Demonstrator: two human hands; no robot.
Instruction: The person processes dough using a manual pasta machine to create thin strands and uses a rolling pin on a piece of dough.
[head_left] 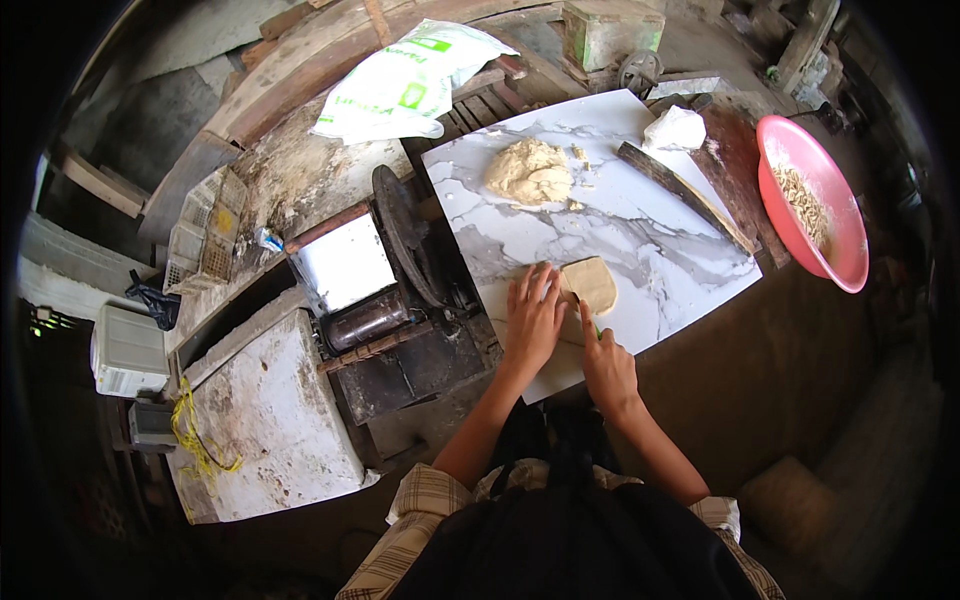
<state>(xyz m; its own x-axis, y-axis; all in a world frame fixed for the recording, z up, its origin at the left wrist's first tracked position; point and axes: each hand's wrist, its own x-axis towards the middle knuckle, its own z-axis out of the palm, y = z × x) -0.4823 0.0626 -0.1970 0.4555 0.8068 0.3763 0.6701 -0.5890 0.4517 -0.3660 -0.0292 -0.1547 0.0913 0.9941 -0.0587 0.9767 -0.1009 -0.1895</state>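
A flat, rounded-square slab of pale dough (592, 284) lies on the white marble-patterned board (640, 255). My right hand (608, 370) is closed round a small knife (597, 329), of which a bit of green handle shows, and the blade meets the slab's near left edge. Just left of the slab, my left hand (534, 315) rests palm down with its fingers stretched out; whatever lies under them is hidden. Farther back on the board sits a large lump of dough (530, 172) with crumbs beside it.
A long dark wooden stick (690, 197) lies across the board's right side, near a white plastic bag (675, 129). Beyond is a pink basin (845, 220) holding small pale pieces. To the left stand a roller machine (365, 320) with a dark wheel and a plastic basket (207, 235).
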